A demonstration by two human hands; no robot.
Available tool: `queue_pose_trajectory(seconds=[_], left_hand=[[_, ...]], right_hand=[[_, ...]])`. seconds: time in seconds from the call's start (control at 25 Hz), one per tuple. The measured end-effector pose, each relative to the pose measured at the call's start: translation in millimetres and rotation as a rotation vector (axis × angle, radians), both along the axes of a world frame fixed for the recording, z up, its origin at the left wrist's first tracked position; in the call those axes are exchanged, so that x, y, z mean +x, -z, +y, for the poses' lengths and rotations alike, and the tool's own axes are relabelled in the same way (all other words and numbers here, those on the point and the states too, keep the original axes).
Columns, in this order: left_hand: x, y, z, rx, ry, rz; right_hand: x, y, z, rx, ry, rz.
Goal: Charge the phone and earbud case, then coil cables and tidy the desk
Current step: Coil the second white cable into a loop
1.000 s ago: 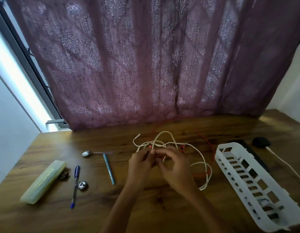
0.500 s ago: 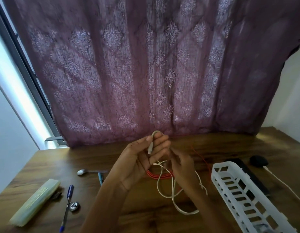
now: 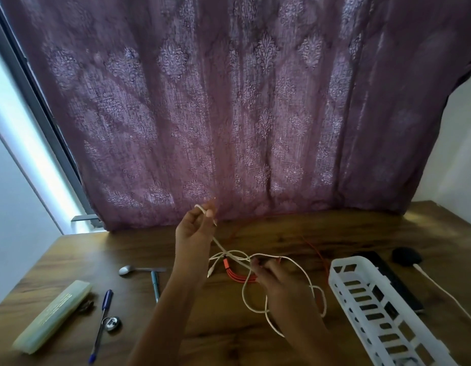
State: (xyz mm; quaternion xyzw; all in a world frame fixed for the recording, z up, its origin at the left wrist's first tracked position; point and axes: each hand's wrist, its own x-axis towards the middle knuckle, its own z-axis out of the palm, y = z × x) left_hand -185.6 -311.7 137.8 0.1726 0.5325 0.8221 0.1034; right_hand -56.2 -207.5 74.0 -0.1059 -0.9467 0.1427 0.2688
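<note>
Tension shows in the white cable [image 3: 220, 245], which hangs above the desk [image 3: 282, 233] well to the left of the white basket [image 3: 337, 276]. The raised left hand [image 3: 193, 231] pinches its upper end between thumb and fingertips. The right hand [image 3: 280, 285], nearer the basket and low over the wood, has its fingers curled around the crossing strands.

As I judge it, pulling the upper end higher while several strands are gripped together could cinch the loops into a knot. It could also drag along the orange cable [image 3: 235, 274], a folded bundle lying under the white one on the right hand's far side from the basket.

The stretched run's long axis slants from high and far from the basket down toward it. Slack loops spill below the right hand almost to the basket's near end.

Just behind the basket lie a dark slab, probably the phone [image 3: 387, 270], and the earbud case [image 3: 406, 256], where a second white lead [image 3: 440, 286] meets it.
</note>
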Motion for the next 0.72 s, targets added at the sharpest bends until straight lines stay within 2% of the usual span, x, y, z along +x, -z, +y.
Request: queue_pose_trajectory(seconds=[0.08, 0.16, 0.24, 0.36, 0.48, 0.6, 0.72], left_hand=[[2.1, 9.9, 1.5, -0.175, -0.042, 0.163], [6.3, 17.7, 3.3, -0.298, 0.031, 0.274], [13.3, 20.5, 4.5, -0.388, 0.154, 0.332], [30.6, 10.9, 4.6, -0.399, 0.39, 0.312], [42.2, -1.6, 2.1, -0.262, 0.593, 0.148], [42.3, -10.1, 2.7, 0.007, 0.713, -0.106], [35.7, -13.5, 5.5, 0.28, 0.822, -0.263]], right_hand=[[8.9, -16.9, 9.8, 0.262, -0.049, 0.144], [12.3, -39.0, 18.1, 0.418, -0.064, 0.254], [9.8, -56.2, 27.0, 0.488, -0.05, 0.348], [3.2, -81.1, 39.6, 0.472, -0.069, 0.451], [-5.8, -97.6, 53.7, 0.347, -0.109, 0.524], [-13.7, -102.9, 62.0, 0.164, -0.146, 0.557], [-19.1, -95.0, 64.3, -0.078, -0.176, 0.533]])
